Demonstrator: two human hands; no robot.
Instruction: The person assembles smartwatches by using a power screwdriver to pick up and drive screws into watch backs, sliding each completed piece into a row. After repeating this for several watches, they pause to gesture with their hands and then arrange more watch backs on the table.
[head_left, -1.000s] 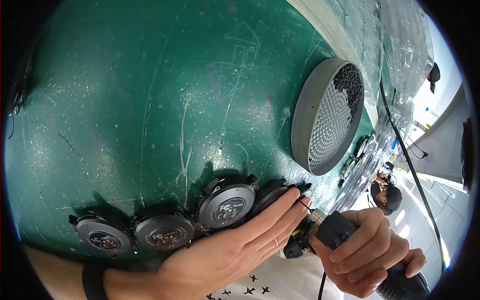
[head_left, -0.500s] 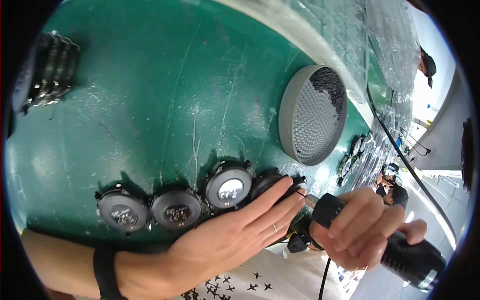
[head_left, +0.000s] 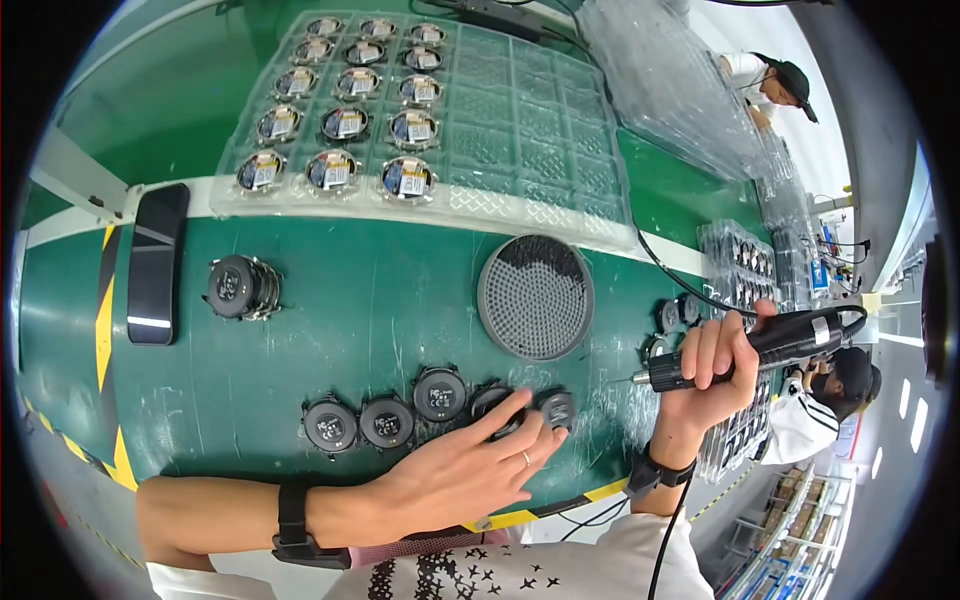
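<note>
Several round black watch cases (head_left: 387, 422), back covers up, lie in a row near the table's front edge. My left hand (head_left: 455, 462) lies flat over the right part of this row with its fingers stretched out. Its fingertips rest at a partly covered watch case (head_left: 488, 398) and beside the rightmost watch case (head_left: 556, 408). In my right hand (head_left: 712, 368) is a black electric screwdriver (head_left: 790, 340), held level with its bit pointing left, apart from the watch cases. Behind the row stands a round grey screw tray (head_left: 535, 318), its perforated face partly covered by dark screws.
A stack of watch cases (head_left: 242, 288) and a black phone (head_left: 157, 265) are at the left. Clear plastic trays (head_left: 480, 150) holding watch parts lie at the back. More watch cases (head_left: 668, 316) sit beyond the screwdriver, whose cable (head_left: 668, 272) crosses the right side. Other people (head_left: 780, 85) are at the right.
The screwdriver has come away from the rightmost watch case, up and to the right. My left hand stays on the row. The view has widened, bringing in the back trays and the phone.
</note>
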